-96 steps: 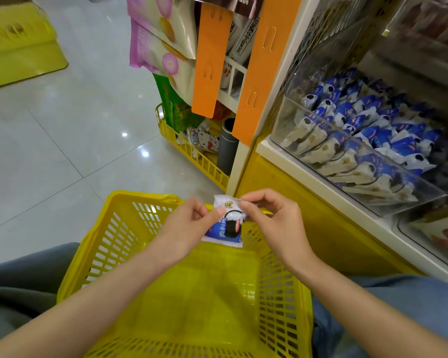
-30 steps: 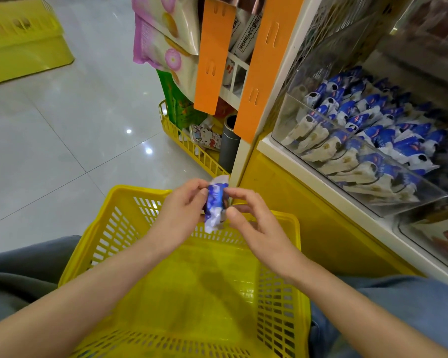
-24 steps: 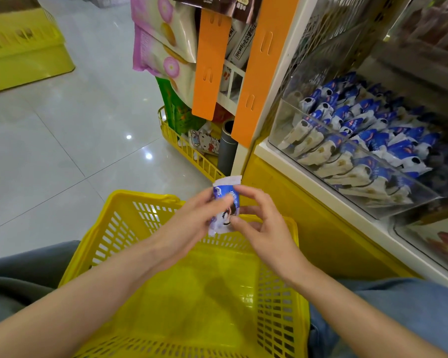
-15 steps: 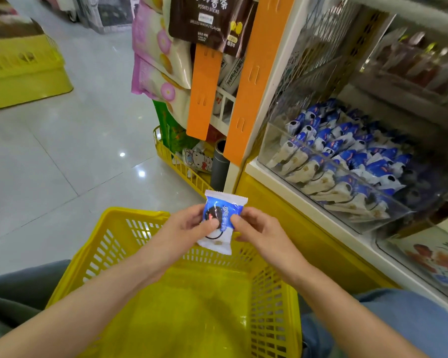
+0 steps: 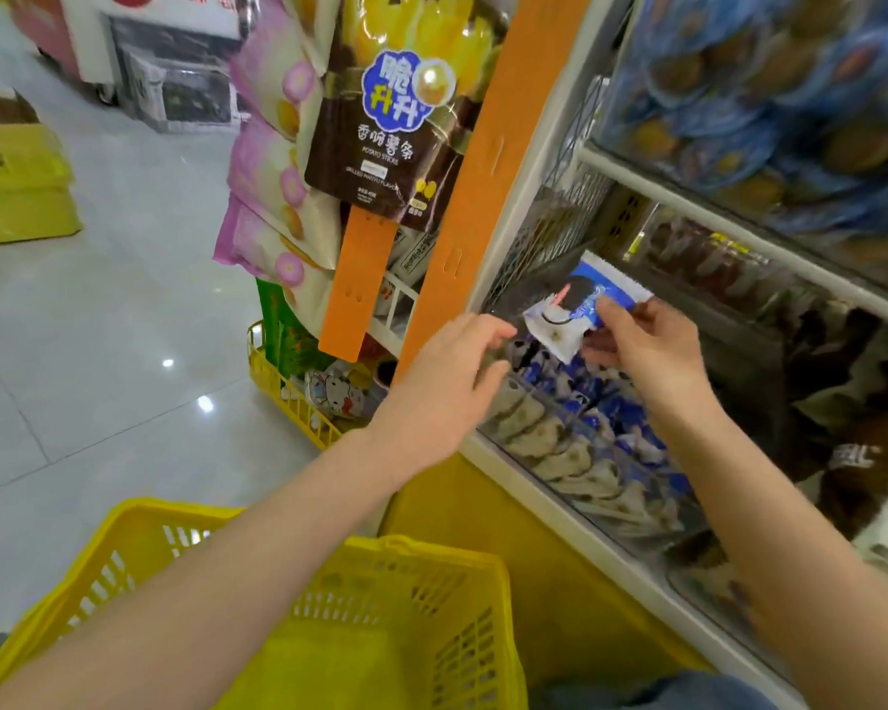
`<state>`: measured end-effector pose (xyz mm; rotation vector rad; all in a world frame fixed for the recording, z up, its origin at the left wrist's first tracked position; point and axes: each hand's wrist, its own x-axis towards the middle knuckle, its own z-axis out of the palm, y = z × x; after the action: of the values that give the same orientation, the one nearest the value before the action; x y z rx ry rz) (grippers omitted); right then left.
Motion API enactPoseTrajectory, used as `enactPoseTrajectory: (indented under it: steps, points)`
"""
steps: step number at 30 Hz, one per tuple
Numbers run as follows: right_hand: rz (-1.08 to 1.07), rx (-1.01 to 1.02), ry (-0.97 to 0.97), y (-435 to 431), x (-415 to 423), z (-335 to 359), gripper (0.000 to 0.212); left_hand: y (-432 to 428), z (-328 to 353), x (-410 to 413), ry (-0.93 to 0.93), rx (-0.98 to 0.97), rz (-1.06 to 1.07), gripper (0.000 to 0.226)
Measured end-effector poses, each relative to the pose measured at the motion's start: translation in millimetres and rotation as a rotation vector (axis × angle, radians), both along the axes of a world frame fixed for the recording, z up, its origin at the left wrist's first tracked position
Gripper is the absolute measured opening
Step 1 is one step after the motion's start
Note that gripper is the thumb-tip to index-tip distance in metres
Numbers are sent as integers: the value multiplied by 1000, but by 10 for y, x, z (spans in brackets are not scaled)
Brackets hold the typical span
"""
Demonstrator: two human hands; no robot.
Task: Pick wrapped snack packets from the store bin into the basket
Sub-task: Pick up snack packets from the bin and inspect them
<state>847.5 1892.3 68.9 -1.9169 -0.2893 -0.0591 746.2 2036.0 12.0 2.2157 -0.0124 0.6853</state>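
The right hand (image 5: 647, 351) is pinching one snack packet (image 5: 575, 312) by its right end, with the thumb on the front face and the curled fingers behind it. The packet is hanging in the air above the store bin (image 5: 549, 448), over the bin's back left corner. It is touching nothing except this hand.

The left hand (image 5: 447, 392) is reaching just beside it, palm down, with the fingers loosely bent and holding nothing. Its fingertips are hovering at the left end of the bin, and I cannot tell if they are touching the packets in the bin (image 5: 606, 417) below.

A narrow gap is showing between the two hands. A wire mesh panel (image 5: 549, 233) is closing the left side of the bin, and a white shelf rail (image 5: 739, 233) is crossing above and behind the packet. The free way is running toward the person, over the bin's clear front wall. The yellow basket (image 5: 431, 553) is sitting lower, on the person's side, with its far rim near the yellow base (image 5: 483, 515) of the shelf. Its mouth is lying open under the left forearm, and the part of its inside that I can see is holding nothing.

The packet is tilting, blue end up to the right and white end down to the left. Its upper edge is cut in a zigzag, and a dark round picture is sitting at the middle. The print is too blurred to read. The packets in the bin are showing the same blue and white.
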Motion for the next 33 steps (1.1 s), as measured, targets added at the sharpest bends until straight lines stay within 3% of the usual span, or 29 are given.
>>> enactPoseTrajectory:
  steps: [5,10,17,21,25,29,33]
  points:
    - [18,-252,222,238,348,-247,29,-9,-134,214,1,510,-59,27]
    - [172,-450,308,398,443,-265,31,53,-160,240,-11,437,-49,24]
    - [319,-623,472,500,548,-57,29,76,-151,197,42,504,-100,27]
    - [368,-750,419,569,566,-85,37,90,-142,190,65,541,-108,29]
    - [379,-735,147,509,579,-161,54,100,-145,150,55,570,-136,34]
    - [469,-602,-65,322,609,-248,31,125,-202,101,47,587,-125,36]
    - [486,-600,-64,336,676,-391,29,137,-243,109,31,584,-123,33]
